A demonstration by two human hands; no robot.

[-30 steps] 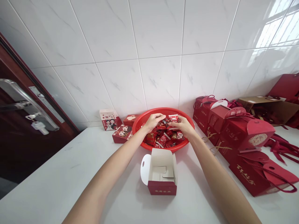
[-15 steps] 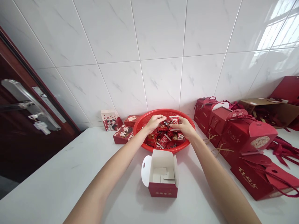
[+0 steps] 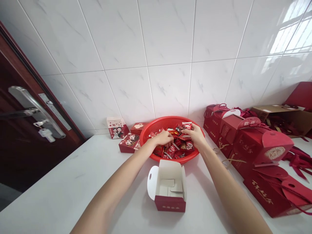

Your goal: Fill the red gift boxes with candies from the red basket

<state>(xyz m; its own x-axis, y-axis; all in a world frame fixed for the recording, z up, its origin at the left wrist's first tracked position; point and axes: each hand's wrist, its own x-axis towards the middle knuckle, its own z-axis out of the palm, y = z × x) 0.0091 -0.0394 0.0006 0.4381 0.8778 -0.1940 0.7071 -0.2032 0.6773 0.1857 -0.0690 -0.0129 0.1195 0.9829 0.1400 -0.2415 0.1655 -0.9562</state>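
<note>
A red plastic basket point(image 3: 152, 125) full of wrapped candies point(image 3: 170, 150) stands against the wall, with both hands inside it. My left hand point(image 3: 163, 138) reaches down onto the candies on the left side, its fingers curled and their tips hidden among the wrappers. On the right side, my right hand point(image 3: 197, 136) holds wrapped candies between thumb and fingers. A red-and-white packet point(image 3: 187, 125) and a small dark candy point(image 3: 178, 128) show at its fingertips. In front of the basket sits a red gift box point(image 3: 170, 204), its lid flaps up and its white inside bare.
Red gift boxes with cord handles point(image 3: 258, 146) line the right side. Behind them lies a cardboard carton point(image 3: 282, 112). Small printed boxes point(image 3: 128, 140) stand left of the basket. A door with a metal handle point(image 3: 36, 110) is at far left.
My left hand has moved down and left, from beside the right hand into the candies. My right hand still holds candies near the basket's right side. The view has shifted slightly.
</note>
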